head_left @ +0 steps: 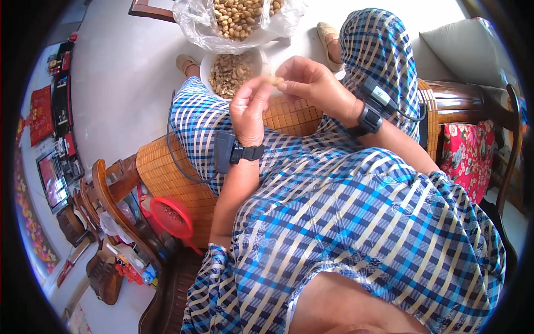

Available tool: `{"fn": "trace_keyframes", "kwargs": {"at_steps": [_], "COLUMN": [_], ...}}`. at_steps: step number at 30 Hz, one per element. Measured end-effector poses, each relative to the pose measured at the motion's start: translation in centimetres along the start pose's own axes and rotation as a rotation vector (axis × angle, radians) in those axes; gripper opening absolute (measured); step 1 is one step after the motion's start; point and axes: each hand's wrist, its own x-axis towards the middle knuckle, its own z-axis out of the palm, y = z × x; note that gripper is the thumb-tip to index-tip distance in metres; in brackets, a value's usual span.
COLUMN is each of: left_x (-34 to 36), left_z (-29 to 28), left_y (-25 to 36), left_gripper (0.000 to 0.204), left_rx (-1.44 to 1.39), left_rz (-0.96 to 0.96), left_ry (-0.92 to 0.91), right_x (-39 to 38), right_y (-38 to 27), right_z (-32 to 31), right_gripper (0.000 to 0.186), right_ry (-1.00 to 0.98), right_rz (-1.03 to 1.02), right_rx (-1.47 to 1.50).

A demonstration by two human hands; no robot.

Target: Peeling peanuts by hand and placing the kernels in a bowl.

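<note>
My left hand [250,106] and my right hand [311,86] meet above my lap, fingertips pinched on a small tan peanut [276,81]. Just beyond them sits a white basin [259,63] holding broken shells and peanuts [228,72]. Above that, an opened clear plastic bag [189,22] is full of whole peanuts [239,16]. Each of my wrists carries a dark strapped device, with cables beside my legs.
I sit on a wooden bench with a bamboo mat [156,161]. A red plastic strainer [187,225] lies at my left, a floral cushion [467,156] at my right. Cluttered wooden furniture and a screen [52,181] stand along the left; a grey padded block [456,50] is at upper right.
</note>
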Motion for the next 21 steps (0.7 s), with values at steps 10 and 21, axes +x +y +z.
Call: {"fn": "trace_keyframes", "kwargs": {"at_steps": [10,21], "left_x": [0.4,0.2], "left_z": [-0.6,-0.3], "left_y": [-0.3,-0.9], "left_gripper": [0.017,0.020], "left_rx": [-0.247,-0.421], "left_rz": [-0.130,-0.325], "left_ry": [-0.013,-0.095], "right_x": [0.2,0.5], "right_y": [0.2,0.8], "right_z": [0.2,0.3], "right_gripper": [0.029,0.025], "right_ry": [0.005,0.049], "right_rz": [-0.033,-0.139], "right_rx": [-0.137,-0.475]}}
